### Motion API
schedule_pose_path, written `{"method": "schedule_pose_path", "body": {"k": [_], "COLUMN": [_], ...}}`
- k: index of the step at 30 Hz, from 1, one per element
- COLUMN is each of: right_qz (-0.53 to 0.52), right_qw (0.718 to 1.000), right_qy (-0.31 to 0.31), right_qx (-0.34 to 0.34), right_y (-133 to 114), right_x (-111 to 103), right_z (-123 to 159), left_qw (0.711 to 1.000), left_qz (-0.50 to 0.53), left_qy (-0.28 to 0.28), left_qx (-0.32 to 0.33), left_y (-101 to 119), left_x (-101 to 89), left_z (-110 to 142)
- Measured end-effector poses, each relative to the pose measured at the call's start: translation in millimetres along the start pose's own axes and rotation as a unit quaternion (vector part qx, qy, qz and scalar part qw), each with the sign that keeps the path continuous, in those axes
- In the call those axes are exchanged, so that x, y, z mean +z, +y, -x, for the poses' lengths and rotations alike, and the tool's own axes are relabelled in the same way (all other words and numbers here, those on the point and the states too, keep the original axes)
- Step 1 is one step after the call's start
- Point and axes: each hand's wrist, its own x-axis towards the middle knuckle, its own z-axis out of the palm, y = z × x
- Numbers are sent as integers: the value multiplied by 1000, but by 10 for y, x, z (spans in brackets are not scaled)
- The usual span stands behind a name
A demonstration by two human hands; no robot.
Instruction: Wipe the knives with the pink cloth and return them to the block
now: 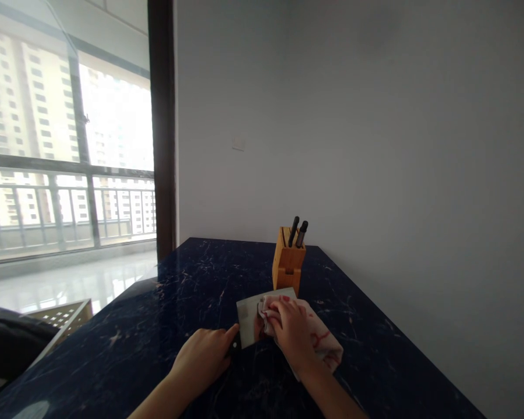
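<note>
A cleaver (247,325) with a wide shiny blade lies flat on the dark marble table (166,326). My left hand (203,359) is closed round its black handle at the blade's near left end. My right hand (291,329) presses a white cloth with red markings (325,343) onto the right side of the blade, fingers curled over the cloth. Part of the cloth trails off to the right of my wrist.
A wooden knife block (287,263) with two dark handles sticking up stands just behind the cleaver, near the white wall (375,145). A window with a railing is at the left. A perforated box (65,317) sits beyond the table's left edge.
</note>
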Motion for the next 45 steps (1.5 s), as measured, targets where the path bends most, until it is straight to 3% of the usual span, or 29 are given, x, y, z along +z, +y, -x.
{"method": "schedule_pose_path", "body": {"k": [10,18,24,34,45], "right_qz": [51,106,92,102,35], "right_qw": [985,991,991,993,985], "right_qy": [-84,-54,-59,-50,-102], "right_qx": [-142,-64,-76,-39,-136], "right_y": [-247,-140,-124,-98,-189], "right_x": [55,24,10,8,-2], "right_z": [76,45,57,57,110], "left_qw": [1000,1000,1000,1000,1000], "left_qz": [-6,-11,2,-10,-9], "left_qy": [1,-8,-9,-16,-9], "left_qx": [5,2,-13,-12,-2], "left_y": [8,10,11,0,16], "left_x": [-4,-36,-53,-59,-33], "left_z": [2,12,21,10,16]}}
